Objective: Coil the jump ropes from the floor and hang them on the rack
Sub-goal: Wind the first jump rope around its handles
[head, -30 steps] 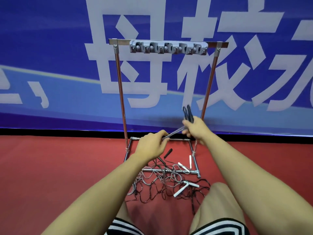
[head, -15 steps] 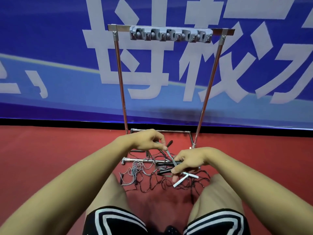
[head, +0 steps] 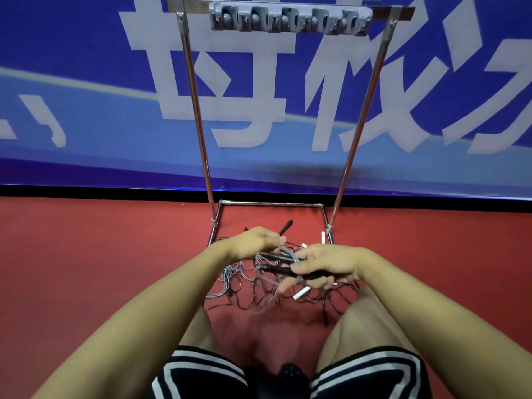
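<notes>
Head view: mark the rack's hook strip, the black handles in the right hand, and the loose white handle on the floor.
hook strip (head: 290, 21), head view, middle of the grey strip.
black handles (head: 283, 270), head view, shaft left of the right hand (head: 325, 263).
white handle (head: 301, 293), head view, mid-length.

I see a rack (head: 198, 110) of shiny polished metal tubing; its top holder strip (head: 289, 20) looks like matt grey plastic. Below the rack, the red floor (head: 86, 254) reads matt and finely textured.

Single head-worn view, facing forward and down, hands (head: 290, 260) close, rack (head: 288, 18) near, edges probably warped.
</notes>
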Tool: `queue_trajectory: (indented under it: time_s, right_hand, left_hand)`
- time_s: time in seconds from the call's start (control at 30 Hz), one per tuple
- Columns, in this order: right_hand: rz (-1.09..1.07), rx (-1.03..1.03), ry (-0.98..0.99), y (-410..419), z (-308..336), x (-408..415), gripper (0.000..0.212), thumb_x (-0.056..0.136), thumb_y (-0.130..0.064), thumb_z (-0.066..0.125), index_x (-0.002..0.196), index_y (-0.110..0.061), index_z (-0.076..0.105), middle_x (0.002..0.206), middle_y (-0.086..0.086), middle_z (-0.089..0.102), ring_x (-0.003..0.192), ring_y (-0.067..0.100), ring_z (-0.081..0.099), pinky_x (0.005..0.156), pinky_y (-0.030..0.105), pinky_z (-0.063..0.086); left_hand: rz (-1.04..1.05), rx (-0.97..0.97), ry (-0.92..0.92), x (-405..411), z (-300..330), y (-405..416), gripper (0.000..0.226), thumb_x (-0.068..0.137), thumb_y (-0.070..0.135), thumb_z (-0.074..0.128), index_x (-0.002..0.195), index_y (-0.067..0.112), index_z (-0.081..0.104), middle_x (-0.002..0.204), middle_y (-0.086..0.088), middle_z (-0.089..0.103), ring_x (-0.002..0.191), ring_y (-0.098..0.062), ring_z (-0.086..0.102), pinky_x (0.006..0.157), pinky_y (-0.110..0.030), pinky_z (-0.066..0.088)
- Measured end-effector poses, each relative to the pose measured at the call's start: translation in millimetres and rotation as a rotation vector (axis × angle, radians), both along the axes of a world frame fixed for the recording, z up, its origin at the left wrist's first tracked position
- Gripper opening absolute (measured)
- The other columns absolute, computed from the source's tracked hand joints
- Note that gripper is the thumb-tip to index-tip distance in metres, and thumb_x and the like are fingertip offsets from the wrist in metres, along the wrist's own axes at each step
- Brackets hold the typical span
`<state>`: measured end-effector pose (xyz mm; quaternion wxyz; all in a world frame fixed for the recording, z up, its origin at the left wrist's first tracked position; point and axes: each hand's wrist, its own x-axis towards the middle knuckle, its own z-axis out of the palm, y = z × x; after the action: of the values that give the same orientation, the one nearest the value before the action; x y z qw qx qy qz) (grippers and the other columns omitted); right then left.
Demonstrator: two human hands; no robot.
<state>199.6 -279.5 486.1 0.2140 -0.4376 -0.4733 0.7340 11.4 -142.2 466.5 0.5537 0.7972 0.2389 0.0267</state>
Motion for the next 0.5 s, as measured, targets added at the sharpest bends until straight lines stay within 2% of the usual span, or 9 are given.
queue_trajectory:
  time_s: [0.07,0.1,0.17,0.2,0.27,0.3,0.4,0.5]
  right_hand:
    - [-0.229,0.038,0.212,-1,-5,1,0.030,0.101,-0.022,0.056,0.124,-0.003,0.057,0.122,0.012,0.070,0.050,0.002,0.035,0.041,0.014,0.024]
    - [-0.342,0.068,0.286,0,-8,0,0.032,0.100,-0.022,0.056,0.124,0.000,0.058,0.115,0.009,0.071,0.051,0.002,0.036,0.041,0.012,0.026]
    - [-0.563,0.101,0.355,1,-19,-6,0.031,0.100,-0.020,0.054,0.121,0.001,0.061,0.104,0.004,0.071,0.051,0.003,0.035,0.041,0.012,0.026]
    - [-0.652,0.106,0.351,1,-26,-9,0.032,0.099,-0.021,0.054,0.120,0.001,0.064,0.104,0.004,0.072,0.051,0.004,0.035,0.041,0.013,0.025]
    - [-0.749,0.097,0.327,0,-42,-19,0.033,0.099,-0.023,0.056,0.116,0.000,0.071,0.109,0.010,0.071,0.053,0.005,0.036,0.041,0.014,0.025]
    - [-0.779,0.073,0.318,-1,-52,-23,0.033,0.099,-0.024,0.056,0.116,0.001,0.072,0.104,0.013,0.068,0.054,0.006,0.037,0.041,0.014,0.026]
    - [-0.837,-0.002,0.300,-8,-73,-34,0.041,0.103,-0.022,0.055,0.132,0.007,0.059,0.085,0.006,0.067,0.054,0.008,0.043,0.039,0.015,0.029]
    - [-0.839,-0.022,0.261,-14,-81,-40,0.034,0.104,-0.018,0.054,0.130,0.003,0.057,0.104,0.005,0.077,0.056,0.011,0.051,0.040,0.016,0.032]
  left_hand:
    - [0.113,-0.253,-0.180,3,-16,-13,0.019,0.095,0.026,0.060,0.081,0.017,0.068,0.077,-0.004,0.055,0.070,-0.015,0.045,0.065,-0.028,0.035]
    - [0.170,-0.381,-0.253,5,-21,-20,0.012,0.087,0.029,0.065,0.079,0.020,0.067,0.073,-0.003,0.048,0.064,-0.012,0.038,0.061,-0.028,0.030]
    - [0.293,-0.637,-0.351,9,-31,-38,0.019,0.090,0.042,0.064,0.083,0.026,0.068,0.070,0.002,0.034,0.060,-0.011,0.017,0.054,-0.025,0.020]
    - [0.353,-0.719,-0.393,11,-37,-46,0.029,0.098,0.050,0.055,0.090,0.027,0.069,0.070,0.002,0.036,0.063,-0.013,0.012,0.054,-0.026,0.017]
    - [0.452,-0.720,-0.423,11,-44,-62,0.045,0.101,0.061,0.042,0.099,0.025,0.069,0.071,0.003,0.046,0.064,-0.016,0.010,0.055,-0.028,0.015]
    - [0.503,-0.670,-0.411,11,-46,-69,0.047,0.100,0.062,0.043,0.100,0.025,0.071,0.072,0.005,0.052,0.060,-0.014,0.014,0.054,-0.026,0.016]
    - [0.688,-0.497,-0.344,10,-54,-81,0.044,0.102,0.049,0.051,0.103,0.013,0.075,0.071,0.012,0.066,0.047,0.003,0.042,0.049,-0.014,0.033]
    - [0.781,-0.437,-0.307,3,-65,-85,0.038,0.102,0.034,0.057,0.095,0.001,0.075,0.059,0.013,0.065,0.042,0.004,0.046,0.046,-0.011,0.034]
